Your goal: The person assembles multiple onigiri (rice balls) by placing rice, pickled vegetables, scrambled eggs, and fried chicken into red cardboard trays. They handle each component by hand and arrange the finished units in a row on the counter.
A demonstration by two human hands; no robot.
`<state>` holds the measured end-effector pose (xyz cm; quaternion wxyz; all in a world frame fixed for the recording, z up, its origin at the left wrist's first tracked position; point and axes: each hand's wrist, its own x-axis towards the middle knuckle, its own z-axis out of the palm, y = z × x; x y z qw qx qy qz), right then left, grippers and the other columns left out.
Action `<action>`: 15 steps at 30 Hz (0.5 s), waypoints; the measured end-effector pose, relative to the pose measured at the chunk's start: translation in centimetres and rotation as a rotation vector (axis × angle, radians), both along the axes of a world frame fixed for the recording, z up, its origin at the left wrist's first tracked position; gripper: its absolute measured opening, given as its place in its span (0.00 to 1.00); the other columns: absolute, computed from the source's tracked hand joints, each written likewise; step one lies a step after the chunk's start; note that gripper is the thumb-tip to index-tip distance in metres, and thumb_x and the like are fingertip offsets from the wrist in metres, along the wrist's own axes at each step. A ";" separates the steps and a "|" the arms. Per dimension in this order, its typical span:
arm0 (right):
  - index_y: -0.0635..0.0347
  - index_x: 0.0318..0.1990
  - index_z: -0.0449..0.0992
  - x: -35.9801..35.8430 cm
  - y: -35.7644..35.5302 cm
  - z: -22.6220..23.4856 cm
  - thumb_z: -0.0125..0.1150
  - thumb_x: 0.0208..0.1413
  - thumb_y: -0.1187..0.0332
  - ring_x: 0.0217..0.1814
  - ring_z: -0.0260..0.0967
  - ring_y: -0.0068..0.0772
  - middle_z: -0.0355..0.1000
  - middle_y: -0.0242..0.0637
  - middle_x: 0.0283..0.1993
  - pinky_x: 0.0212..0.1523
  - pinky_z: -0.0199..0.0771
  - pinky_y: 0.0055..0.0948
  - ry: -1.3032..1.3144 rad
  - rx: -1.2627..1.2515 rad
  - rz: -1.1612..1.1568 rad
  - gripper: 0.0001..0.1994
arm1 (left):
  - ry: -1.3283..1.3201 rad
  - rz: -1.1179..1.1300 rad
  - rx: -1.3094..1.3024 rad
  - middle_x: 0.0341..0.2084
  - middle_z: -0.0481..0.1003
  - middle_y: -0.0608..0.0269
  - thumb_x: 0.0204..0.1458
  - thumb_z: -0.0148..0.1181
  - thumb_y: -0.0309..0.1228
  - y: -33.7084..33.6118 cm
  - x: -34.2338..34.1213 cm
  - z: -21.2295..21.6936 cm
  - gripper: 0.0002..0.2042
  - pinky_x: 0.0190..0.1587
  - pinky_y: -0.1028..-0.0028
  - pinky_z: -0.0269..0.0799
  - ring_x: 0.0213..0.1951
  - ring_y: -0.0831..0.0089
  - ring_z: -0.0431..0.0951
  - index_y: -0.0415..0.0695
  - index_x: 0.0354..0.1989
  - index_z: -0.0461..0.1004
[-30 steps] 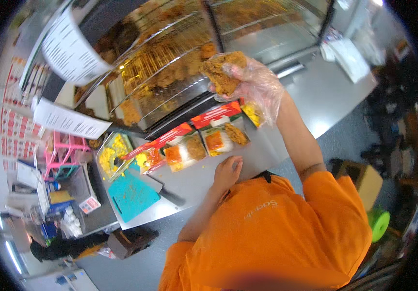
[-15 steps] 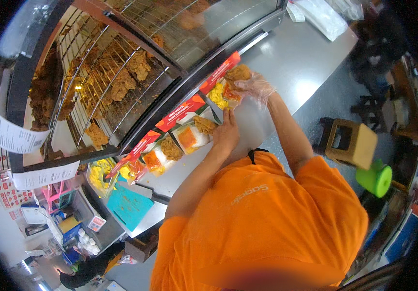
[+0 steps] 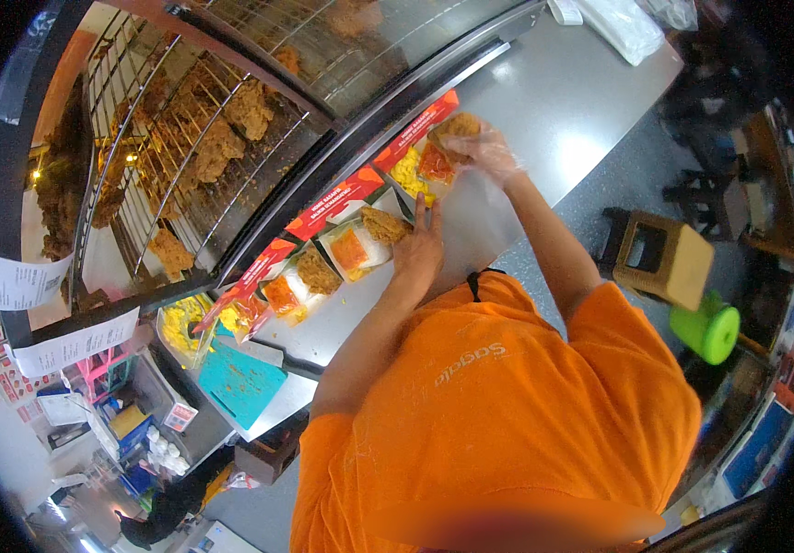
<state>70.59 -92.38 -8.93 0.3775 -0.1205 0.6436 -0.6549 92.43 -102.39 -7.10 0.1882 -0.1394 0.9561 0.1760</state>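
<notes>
My right hand (image 3: pixel 482 150), in a clear plastic glove, is shut on a piece of fried chicken (image 3: pixel 453 126) and holds it over the rightmost open meal box (image 3: pixel 418 168), which has yellow rice and a red sauce tub inside. Bare and flat on the steel counter (image 3: pixel 544 101), my left hand (image 3: pixel 418 247) has its fingertips against the edge of the neighbouring meal box (image 3: pixel 360 241). That box holds a chicken piece and an orange sauce tub.
More open red-lidded boxes (image 3: pixel 277 295) line the counter to the left. Behind them stands a glass warming cabinet (image 3: pixel 222 138) with racks of fried chicken. A teal board (image 3: pixel 236 382) lies at the left; a brown stool (image 3: pixel 659 258) and a green cup (image 3: pixel 710 332) are on the floor to the right.
My right hand brought the chicken piece down from in front of the cabinet to the rightmost box. My left hand slid right along the counter to the neighbouring box.
</notes>
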 end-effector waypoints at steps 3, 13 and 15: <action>0.56 0.60 0.67 -0.7 -1.5 0.3 0.68 0.53 0.62 0.49 0.77 0.39 0.76 0.44 0.51 0.40 0.79 0.40 0.507 0.424 -0.006 0.27 | 0.018 0.003 -0.058 0.74 0.38 0.48 0.54 0.46 0.24 0.1 0.4 -0.5 0.34 0.41 0.47 0.77 0.42 0.49 0.81 0.47 0.73 0.47; 0.58 0.60 0.67 0.7 -1.6 -0.5 0.51 0.59 0.66 0.55 0.69 0.55 0.71 0.50 0.54 0.53 0.72 0.48 1.224 0.297 0.300 0.21 | 0.078 -0.026 -0.118 0.72 0.44 0.43 0.54 0.49 0.26 0.5 0.9 1.0 0.29 0.39 0.46 0.78 0.41 0.44 0.80 0.44 0.68 0.58; 0.60 0.60 0.65 0.5 -1.5 -0.7 0.50 0.59 0.68 0.58 0.67 0.56 0.70 0.56 0.54 0.56 0.69 0.48 1.126 0.346 0.266 0.21 | 0.123 0.007 -0.106 0.72 0.44 0.43 0.54 0.48 0.26 0.6 1.1 0.5 0.28 0.37 0.48 0.78 0.41 0.46 0.81 0.42 0.67 0.59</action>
